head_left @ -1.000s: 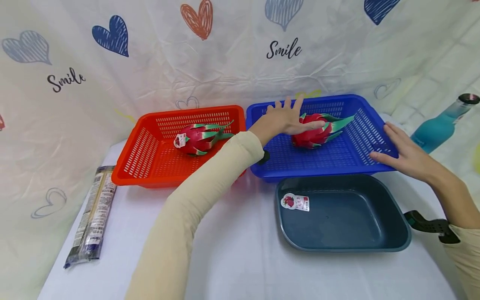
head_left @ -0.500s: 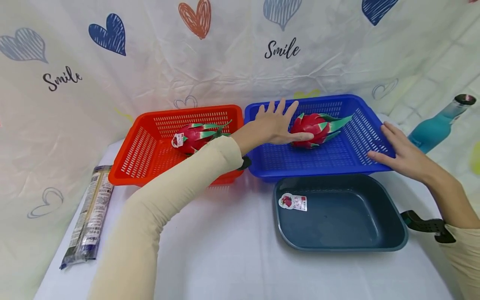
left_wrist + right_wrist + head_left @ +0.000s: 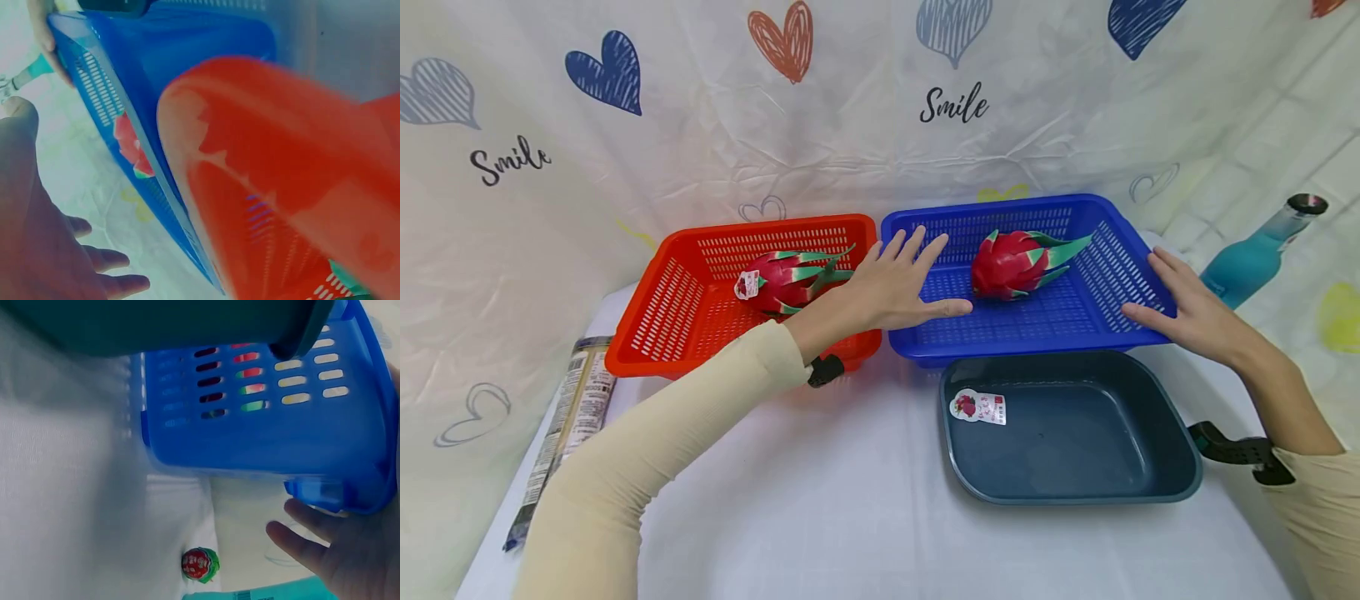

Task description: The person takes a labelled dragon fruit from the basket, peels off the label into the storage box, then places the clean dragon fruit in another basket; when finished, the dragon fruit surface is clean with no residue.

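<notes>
My left hand (image 3: 891, 287) hovers with fingers spread and holds nothing, over the adjoining ends of a red plastic basket (image 3: 658, 312) and a blue plastic basket (image 3: 1075, 336). My right hand (image 3: 1198, 308) grips the blue basket's right rim, its thumb over the inner side. One dragon fruit (image 3: 775, 279) with a white label lies in the red basket. Another dragon fruit (image 3: 1011, 265), its green leaf tips pointing right, lies in the blue one. In the left wrist view, the spread left hand (image 3: 44, 237) is apart from both baskets.
A dark blue-grey basin (image 3: 1067, 458) with a label inside sits in front of the blue basket. At the right stands a turquoise bottle (image 3: 1243, 262). A long plastic package (image 3: 568, 408) lies left, partly behind my sleeve. A small red-and-green round thing (image 3: 200, 565) shows in the right wrist view.
My left hand has moved left and slightly toward me, away from the dragon fruit in the blue basket. My right hand keeps its place on the rim. The head view has shifted slightly.
</notes>
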`<control>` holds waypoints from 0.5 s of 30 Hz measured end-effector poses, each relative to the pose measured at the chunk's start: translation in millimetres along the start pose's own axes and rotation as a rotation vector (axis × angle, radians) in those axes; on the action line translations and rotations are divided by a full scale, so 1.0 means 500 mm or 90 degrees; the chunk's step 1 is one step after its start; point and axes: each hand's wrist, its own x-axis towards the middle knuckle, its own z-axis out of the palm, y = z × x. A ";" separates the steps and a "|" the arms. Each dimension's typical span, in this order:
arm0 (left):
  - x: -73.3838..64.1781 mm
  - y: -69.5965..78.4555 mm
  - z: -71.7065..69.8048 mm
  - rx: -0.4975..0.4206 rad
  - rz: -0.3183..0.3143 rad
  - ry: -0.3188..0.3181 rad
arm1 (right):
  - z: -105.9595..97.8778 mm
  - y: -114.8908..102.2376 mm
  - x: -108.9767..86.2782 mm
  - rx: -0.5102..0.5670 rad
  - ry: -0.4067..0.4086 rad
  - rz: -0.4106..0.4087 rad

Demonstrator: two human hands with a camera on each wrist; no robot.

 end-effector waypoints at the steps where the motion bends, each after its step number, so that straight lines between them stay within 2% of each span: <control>1: -0.007 -0.005 0.003 -0.004 -0.001 0.003 | 0.001 -0.001 -0.001 -0.001 0.000 0.001; 5: -0.036 -0.024 0.020 -0.021 -0.003 0.014 | 0.001 -0.007 -0.002 -0.033 0.016 0.003; 10: -0.074 -0.043 0.049 -0.027 -0.007 0.014 | -0.006 -0.029 -0.002 -0.102 0.084 -0.030; 15: -0.104 -0.056 0.067 -0.016 -0.009 0.012 | -0.013 -0.070 -0.020 -0.107 0.135 -0.045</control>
